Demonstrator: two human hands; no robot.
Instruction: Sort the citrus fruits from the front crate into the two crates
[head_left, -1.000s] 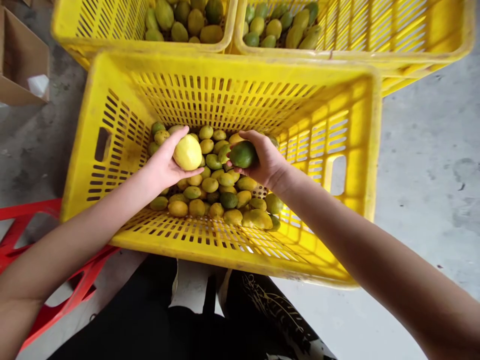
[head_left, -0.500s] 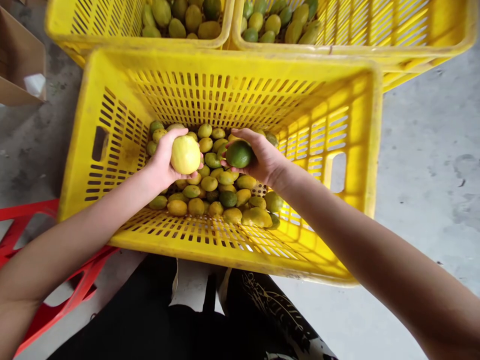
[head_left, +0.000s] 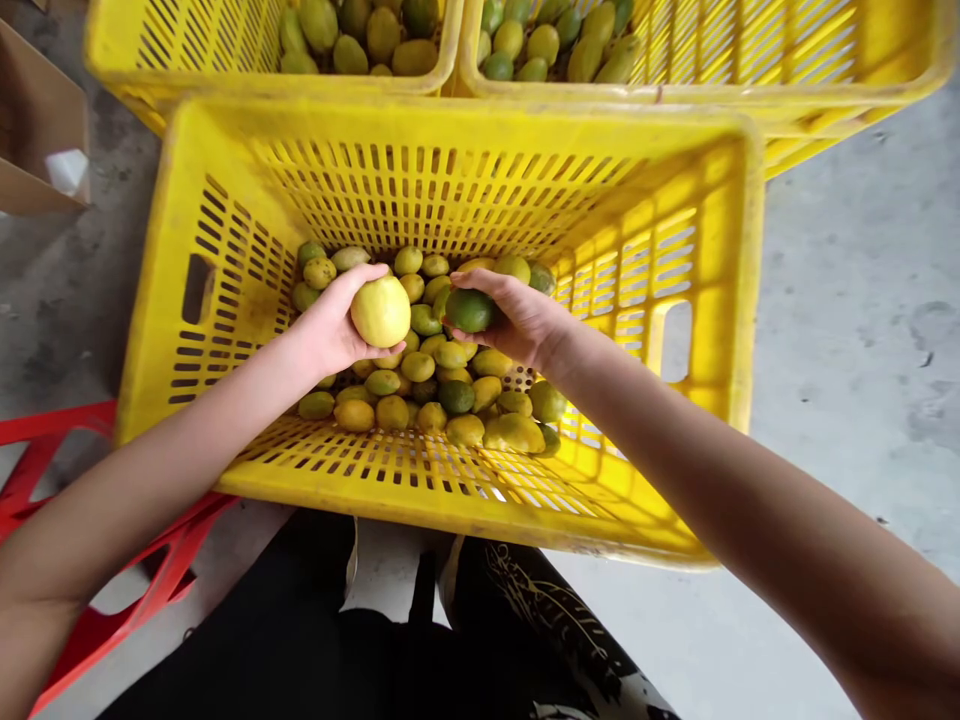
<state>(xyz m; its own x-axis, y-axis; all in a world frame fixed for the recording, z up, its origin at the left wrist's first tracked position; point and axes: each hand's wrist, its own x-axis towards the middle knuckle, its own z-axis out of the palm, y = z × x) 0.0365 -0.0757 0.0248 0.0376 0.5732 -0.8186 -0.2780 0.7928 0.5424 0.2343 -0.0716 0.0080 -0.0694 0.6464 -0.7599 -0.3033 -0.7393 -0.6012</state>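
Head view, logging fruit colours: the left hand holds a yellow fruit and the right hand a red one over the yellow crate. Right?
Not quite. In the head view the right hand holds a green fruit, not red. The left hand does hold a yellow fruit over the yellow crate.

Slotted crate [head_left: 225,250] of moulded yellow plastic, semi-gloss, scuffed and grimy along the inner walls. Pale yellow fruit [head_left: 381,311] in the left hand [head_left: 330,330] — smooth, matt, faintly pitted rind; green fruit [head_left: 469,310] in the right hand [head_left: 525,322] — smooth, with a slight sheen. Loose fruit [head_left: 420,395] on the crate bottom, dull-skinned, some blotched. Floor [head_left: 847,300] of rough, stained grey concrete. Matt brown cardboard box [head_left: 34,130]. Glossy red plastic frame [head_left: 45,440].
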